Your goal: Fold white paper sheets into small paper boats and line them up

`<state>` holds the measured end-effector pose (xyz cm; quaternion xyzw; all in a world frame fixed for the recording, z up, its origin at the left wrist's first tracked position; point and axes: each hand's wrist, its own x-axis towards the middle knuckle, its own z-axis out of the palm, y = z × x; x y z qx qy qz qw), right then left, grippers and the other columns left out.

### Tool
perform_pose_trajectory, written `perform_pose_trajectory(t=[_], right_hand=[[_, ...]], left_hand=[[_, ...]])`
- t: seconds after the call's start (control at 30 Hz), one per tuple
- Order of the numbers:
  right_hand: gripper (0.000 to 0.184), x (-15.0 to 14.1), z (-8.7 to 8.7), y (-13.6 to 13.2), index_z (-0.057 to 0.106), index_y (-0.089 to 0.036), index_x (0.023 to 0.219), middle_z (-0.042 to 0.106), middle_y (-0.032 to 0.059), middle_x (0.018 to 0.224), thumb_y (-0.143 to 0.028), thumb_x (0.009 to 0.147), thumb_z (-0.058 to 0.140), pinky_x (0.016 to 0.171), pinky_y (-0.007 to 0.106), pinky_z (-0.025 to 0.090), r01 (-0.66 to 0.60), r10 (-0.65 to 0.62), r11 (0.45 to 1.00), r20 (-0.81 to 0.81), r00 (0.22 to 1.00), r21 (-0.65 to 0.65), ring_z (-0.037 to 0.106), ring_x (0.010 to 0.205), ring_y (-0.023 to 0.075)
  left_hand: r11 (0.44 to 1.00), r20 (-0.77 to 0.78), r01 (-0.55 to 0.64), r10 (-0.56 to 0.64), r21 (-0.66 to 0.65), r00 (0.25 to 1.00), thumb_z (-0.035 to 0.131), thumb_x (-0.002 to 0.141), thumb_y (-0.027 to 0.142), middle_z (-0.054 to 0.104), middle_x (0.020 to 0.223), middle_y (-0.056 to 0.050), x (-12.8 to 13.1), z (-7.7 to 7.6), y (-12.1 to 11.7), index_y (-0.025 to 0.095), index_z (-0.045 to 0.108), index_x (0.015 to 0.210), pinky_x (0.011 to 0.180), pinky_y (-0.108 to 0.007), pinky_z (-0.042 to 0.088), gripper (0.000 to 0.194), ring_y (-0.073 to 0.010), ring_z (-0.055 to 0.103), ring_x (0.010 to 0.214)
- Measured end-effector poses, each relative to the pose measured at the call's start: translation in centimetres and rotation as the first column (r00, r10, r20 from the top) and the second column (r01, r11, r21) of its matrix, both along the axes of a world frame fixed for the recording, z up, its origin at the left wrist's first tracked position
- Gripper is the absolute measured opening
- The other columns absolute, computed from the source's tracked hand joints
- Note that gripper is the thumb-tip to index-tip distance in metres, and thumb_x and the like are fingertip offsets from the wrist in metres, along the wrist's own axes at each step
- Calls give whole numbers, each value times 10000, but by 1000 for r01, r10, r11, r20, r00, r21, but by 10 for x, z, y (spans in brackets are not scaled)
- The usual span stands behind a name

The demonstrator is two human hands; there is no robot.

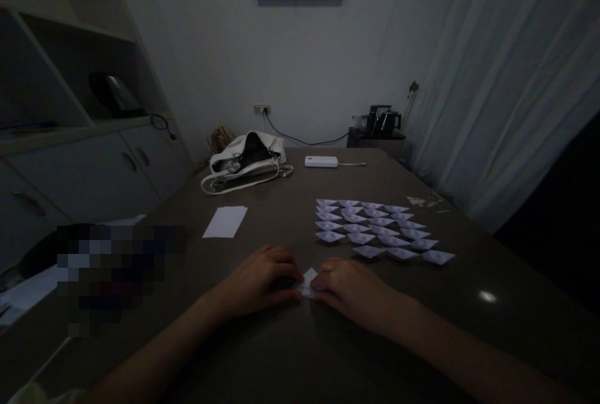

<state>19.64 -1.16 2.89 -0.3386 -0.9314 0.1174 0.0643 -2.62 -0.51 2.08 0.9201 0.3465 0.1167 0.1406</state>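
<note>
Between my two hands, low over the dark table [281, 354], is a small folded piece of white paper [308, 280] with a pointed top. My left hand [267, 279] pinches its left side, with the thumb at the near edge. My right hand [347, 288] grips the right side in the same way, so the fingers cover much of the paper. To the right, beyond my right hand, several white paper boats [370, 229] stand in rows. Left of them, past my left hand, lies a stack of white paper sheets [225, 221].
A white handbag [248, 157] rests at the table's far left, with a white power bank [321, 161] and its short cable to its right. Torn scraps [422, 202] lie near the right edge. Papers and a blurred patch are at the left.
</note>
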Motion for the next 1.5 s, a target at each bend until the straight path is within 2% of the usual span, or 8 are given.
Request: perform_pose_trajectory(t=[0.13, 0.23, 0.57, 0.77, 1.07, 1.37, 1.5], right_hand=[[149, -2, -3, -3, 699, -131, 840, 648, 69, 812, -102, 861, 555, 613, 253, 361, 14, -14, 997, 11, 1000, 72, 581, 743, 158], [146, -4, -4, -4, 691, -121, 836, 654, 76, 824, -118, 869, 549, 618, 256, 366, 40, -41, 995, 0, 999, 94, 584, 750, 162], [169, -8, -8, -1, 697, -118, 893, 671, 91, 888, -150, 901, 532, 682, 264, 405, 105, -104, 993, -25, 994, 45, 614, 831, 186], [162, -7, -9, 2, 705, -121, 882, 674, 89, 870, -136, 895, 544, 674, 259, 408, 113, -111, 993, -51, 992, 28, 617, 811, 179], [131, -3, -19, 11, 696, -129, 815, 635, 43, 753, -133, 875, 580, 618, 228, 358, 103, -102, 995, -163, 981, -4, 567, 690, 127], [115, -4, -22, 13, 684, -141, 796, 607, 25, 727, -126, 859, 589, 608, 217, 340, 102, -102, 995, -190, 976, -11, 544, 673, 118], [92, -4, -21, 11, 663, -145, 833, 621, 29, 794, -98, 845, 585, 634, 223, 356, 111, -114, 994, -206, 972, -26, 559, 726, 127]], left_hand=[[1000, 10, 0, 0, -6, 1000, 600, 868, 369, 622, 964, -42, 0, 0, -1, 202, 659, 980, 796, -321, 403, 210, -204, 569, 915], [1000, 20, -7, 7, -3, 1000, 586, 880, 346, 622, 942, -42, 2, 0, -2, 195, 657, 967, 788, -317, 410, 188, -200, 569, 903], [1000, 62, 2, -4, 22, 998, 557, 895, 272, 622, 891, -58, 8, -5, -4, 168, 662, 919, 725, -290, 421, 150, -189, 571, 852], [999, 116, -9, 13, -33, 993, 523, 905, 204, 617, 913, -73, 8, -10, -2, 155, 672, 928, 731, -278, 450, 159, -181, 577, 846], [961, 153, -176, 210, -212, 966, 579, 856, 165, 651, 808, -56, 15, -6, -2, 125, 696, 832, 642, -234, 441, 127, -154, 602, 729], [953, 174, -192, 236, -234, 956, 583, 845, 185, 673, 792, -42, 14, -11, 0, 145, 703, 841, 627, -231, 431, 127, -147, 610, 705], [952, 159, -205, 243, -226, 957, 592, 834, 180, 662, 785, -36, 16, -10, 0, 145, 693, 838, 624, -233, 422, 106, -148, 599, 707]])
